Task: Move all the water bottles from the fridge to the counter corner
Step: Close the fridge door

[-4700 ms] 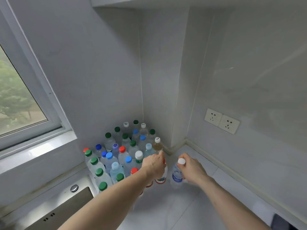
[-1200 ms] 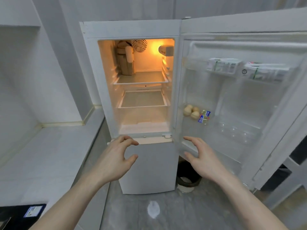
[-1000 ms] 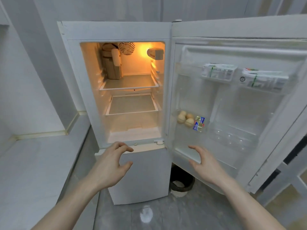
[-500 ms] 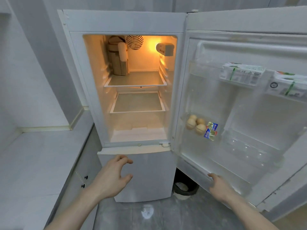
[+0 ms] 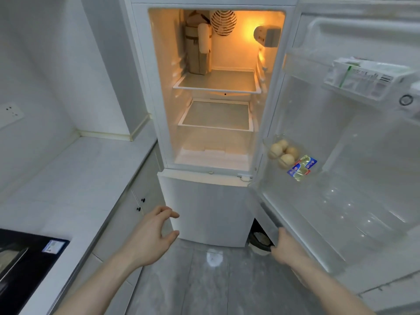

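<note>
Fridge open, shelves lit; right hand at 5 o'clock grips door bottom edge; left hand loosely curled, empty.

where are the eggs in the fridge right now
In the head view, the pale brown eggs sit in a clear shelf on the open white fridge door, right of the lit compartment, just left of the blue and yellow packets.

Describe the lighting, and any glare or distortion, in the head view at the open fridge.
Head view: a warm orange lamp lights the fridge compartment, while the counter looks cool grey; small glare spots dot the clear door shelf; the wide-angle lens bends the open door outward.
</note>
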{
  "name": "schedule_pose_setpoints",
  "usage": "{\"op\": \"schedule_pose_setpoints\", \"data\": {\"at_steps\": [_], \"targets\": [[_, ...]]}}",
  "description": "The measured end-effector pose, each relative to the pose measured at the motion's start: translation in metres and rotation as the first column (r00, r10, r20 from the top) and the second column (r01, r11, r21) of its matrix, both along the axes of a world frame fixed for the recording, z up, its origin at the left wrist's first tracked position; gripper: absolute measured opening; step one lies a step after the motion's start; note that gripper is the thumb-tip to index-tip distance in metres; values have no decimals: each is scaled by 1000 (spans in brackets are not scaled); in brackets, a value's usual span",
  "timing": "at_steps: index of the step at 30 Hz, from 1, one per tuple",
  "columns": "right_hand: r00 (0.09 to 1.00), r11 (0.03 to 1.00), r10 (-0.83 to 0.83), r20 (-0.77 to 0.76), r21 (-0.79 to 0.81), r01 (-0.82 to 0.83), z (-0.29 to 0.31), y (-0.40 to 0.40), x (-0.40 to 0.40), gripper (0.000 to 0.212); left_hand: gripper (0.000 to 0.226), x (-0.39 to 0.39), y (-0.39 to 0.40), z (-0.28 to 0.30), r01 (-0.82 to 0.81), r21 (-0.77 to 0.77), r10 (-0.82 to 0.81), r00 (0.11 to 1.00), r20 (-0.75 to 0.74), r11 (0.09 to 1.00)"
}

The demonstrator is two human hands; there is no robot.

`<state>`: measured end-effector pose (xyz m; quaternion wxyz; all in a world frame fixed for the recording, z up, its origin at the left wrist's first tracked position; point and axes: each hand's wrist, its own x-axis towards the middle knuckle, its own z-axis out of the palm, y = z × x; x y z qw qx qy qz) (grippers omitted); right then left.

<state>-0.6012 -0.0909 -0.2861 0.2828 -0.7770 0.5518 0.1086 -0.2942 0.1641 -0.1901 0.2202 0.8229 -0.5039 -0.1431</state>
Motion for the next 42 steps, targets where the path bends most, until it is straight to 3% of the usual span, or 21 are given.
{"op": "schedule_pose_setpoints", "data": {"at_steps": [6,16,20,25,30,35,37,42], "targets": [[994,996,72,78,-63,-67,3,38,27,83,37,-10,27,6,-12,-3,12,1000,0,1000],[943,954,226,246,-251,-163,45,131,70,76,40,-9,103,29,-12,-4,12,1000,16,1000],[807,893,345,479,-433,-124,80,177,70,64,37,-5,135,35,-10,-24,11,999,33,1000],[563,778,500,658,-626,41,139,231,64,48,32,-6,159,46,7,-66,-5,1000,30,998],[366,563,657,660,-751,345,188,259,51,28,31,-6,172,60,19,-132,-14,999,38,991],[311,374,708,634,-710,597,210,256,41,21,32,-9,171,69,39,-210,-29,998,52,977],[339,396,656,674,-690,606,210,245,45,31,32,-11,167,74,50,-233,-40,998,46,971],[279,660,582,764,-644,387,202,222,79,54,39,-15,148,86,61,-308,-57,998,22,949]]}}
